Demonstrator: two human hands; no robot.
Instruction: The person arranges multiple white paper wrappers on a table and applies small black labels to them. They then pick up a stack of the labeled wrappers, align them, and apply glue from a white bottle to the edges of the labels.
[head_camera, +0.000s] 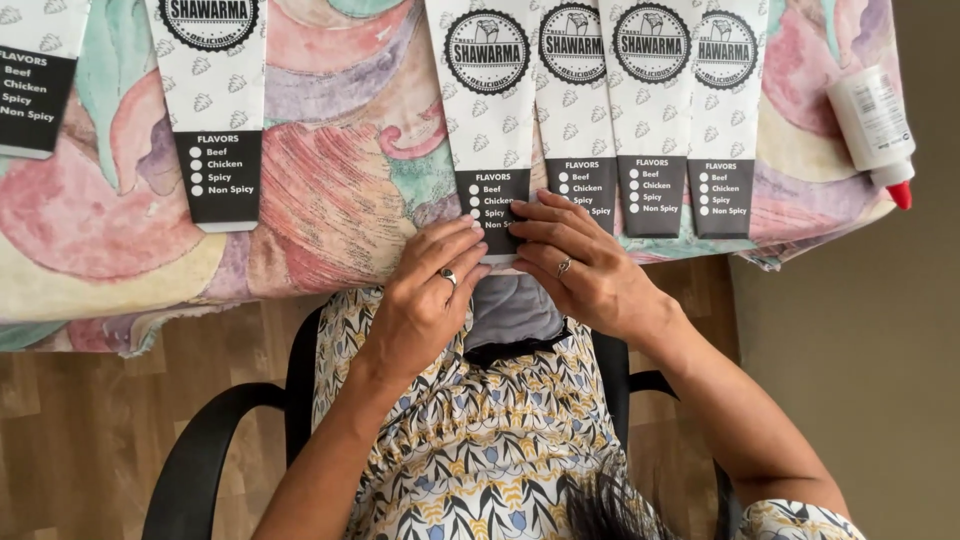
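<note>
Both hands press flat on the lower end of one paper sleeve (487, 120), white above and black below, lying at the middle of the frame on the cloth-covered bench (340, 190). The left hand (425, 300) and right hand (580, 265) grasp nothing; their grip is released, fingers spread on the paper. Three like sleeves (650, 110) lie just right of it. A white glue bottle (872, 120) with a red tip lies at upper right.

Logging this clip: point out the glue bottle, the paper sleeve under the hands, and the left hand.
glue bottle (872, 120), head view, white body.
paper sleeve (487, 110), head view, white upper part.
left hand (425, 300), head view, back of hand.
</note>
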